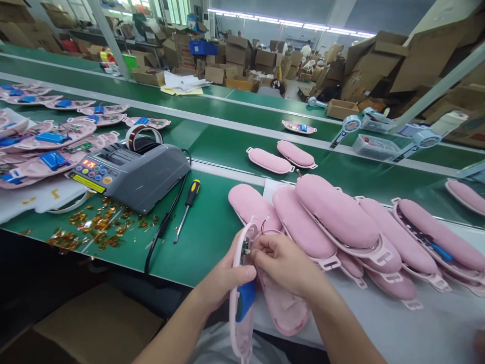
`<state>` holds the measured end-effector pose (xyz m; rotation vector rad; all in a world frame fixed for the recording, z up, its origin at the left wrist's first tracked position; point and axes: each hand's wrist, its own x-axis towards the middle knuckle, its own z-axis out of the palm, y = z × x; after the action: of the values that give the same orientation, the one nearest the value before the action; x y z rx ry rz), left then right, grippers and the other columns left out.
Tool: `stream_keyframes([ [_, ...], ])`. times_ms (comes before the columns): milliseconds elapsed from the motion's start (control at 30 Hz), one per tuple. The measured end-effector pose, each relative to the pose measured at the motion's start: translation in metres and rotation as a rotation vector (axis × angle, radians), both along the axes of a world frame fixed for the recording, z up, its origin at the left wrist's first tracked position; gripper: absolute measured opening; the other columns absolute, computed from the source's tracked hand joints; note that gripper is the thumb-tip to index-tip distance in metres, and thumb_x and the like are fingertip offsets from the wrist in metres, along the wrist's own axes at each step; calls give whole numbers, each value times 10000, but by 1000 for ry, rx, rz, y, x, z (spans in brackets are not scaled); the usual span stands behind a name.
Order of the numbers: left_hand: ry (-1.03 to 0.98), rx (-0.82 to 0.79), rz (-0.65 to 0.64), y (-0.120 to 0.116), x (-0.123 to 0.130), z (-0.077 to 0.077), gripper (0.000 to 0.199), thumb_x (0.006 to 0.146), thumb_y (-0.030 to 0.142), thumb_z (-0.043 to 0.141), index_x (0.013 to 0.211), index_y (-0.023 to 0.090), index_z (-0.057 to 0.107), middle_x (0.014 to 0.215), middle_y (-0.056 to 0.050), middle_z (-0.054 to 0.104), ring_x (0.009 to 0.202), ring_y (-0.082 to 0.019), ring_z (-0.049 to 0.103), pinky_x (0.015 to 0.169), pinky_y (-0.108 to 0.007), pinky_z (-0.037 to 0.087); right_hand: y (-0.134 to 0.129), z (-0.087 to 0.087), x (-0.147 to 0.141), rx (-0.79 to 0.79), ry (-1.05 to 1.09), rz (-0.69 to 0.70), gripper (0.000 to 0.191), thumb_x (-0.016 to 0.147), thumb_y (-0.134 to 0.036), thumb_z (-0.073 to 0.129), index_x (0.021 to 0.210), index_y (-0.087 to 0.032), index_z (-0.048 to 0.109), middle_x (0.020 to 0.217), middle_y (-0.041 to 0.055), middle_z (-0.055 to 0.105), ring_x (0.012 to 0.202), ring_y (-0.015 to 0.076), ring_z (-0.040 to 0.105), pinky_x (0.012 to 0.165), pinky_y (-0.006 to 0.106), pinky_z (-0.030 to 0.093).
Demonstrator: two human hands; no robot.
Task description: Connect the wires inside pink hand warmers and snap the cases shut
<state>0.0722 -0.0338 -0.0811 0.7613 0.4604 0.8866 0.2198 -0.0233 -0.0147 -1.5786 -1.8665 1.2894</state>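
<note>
My left hand (227,280) grips a pink shell half (235,328) turned on its edge, its thumb over the inner side. Inside this half are a small circuit board (245,247) and a blue battery (246,302). My right hand (284,260) has its fingertips pinched together beside the board; whatever they hold is too small and hidden to make out. Under the right hand lies a padded pink half (286,311), its hollow side up. A thin red wire (262,225) rises near its top end.
Pink padded cases (337,212) are piled to the right. A grey tape dispenser (140,172), a screwdriver (189,205) and amber tape scraps (102,227) lie on the left. Beyond the dispenser are several open shells with batteries (53,137). More pink cases (270,160) sit on the green bench ahead.
</note>
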Motion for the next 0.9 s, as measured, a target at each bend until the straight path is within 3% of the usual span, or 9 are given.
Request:
stream_keyframes([
  [100,-67,-127,30,-1,2,-1,789,721,361,719,1417,237,367,1096,-85,679,952,-258,642,829,-336,478,-2,6,0,70,-36,-77,183,802,-183,467,641,-197,554,640,-26,583,609,125,508,566,247,346],
  [233,-103,-160,-7,0,3,0,717,712,354,712,1360,218,436,697,-12,675,597,-174,625,577,-267,476,7,18,10,259,-139,-343,250,822,-356,557,1008,-217,650,819,13,656,626,155,532,623,292,377],
  [300,-115,-148,-25,0,1,2,712,688,348,729,1332,210,458,676,-5,662,547,-153,601,526,-244,446,17,19,15,298,-128,-374,323,775,-358,614,1057,-205,646,873,28,656,659,163,536,650,302,385],
  [400,-81,-178,-60,-1,-3,5,699,689,309,735,1323,220,452,757,-24,681,575,-141,606,514,-222,418,29,13,16,247,-26,-309,140,773,-314,600,819,-208,679,741,-4,634,614,140,524,602,275,386],
  [467,-53,-212,-75,-2,-6,7,631,709,289,727,1287,207,487,736,-19,673,595,-134,603,542,-218,424,33,8,15,206,45,-296,139,787,-304,576,722,-206,650,652,-26,595,558,119,516,540,248,383],
  [667,-107,-193,-81,-2,-7,9,277,702,272,733,939,152,651,705,-21,665,593,-120,586,628,-242,461,27,1,20,129,255,-396,205,747,-356,624,824,-166,615,631,-24,584,510,111,532,457,218,412],
  [800,-141,-164,-85,1,-2,5,313,675,301,736,944,160,660,681,-32,669,591,-150,593,611,-265,478,18,-1,31,157,375,-508,317,760,-482,631,774,-173,557,553,-35,539,452,88,478,421,195,380],
  [900,-163,-157,-71,3,1,3,420,673,312,721,1056,159,641,655,-40,669,574,-169,595,569,-267,464,9,-2,35,140,489,-497,405,755,-576,624,825,-188,529,661,-9,593,459,86,507,376,181,373],
])
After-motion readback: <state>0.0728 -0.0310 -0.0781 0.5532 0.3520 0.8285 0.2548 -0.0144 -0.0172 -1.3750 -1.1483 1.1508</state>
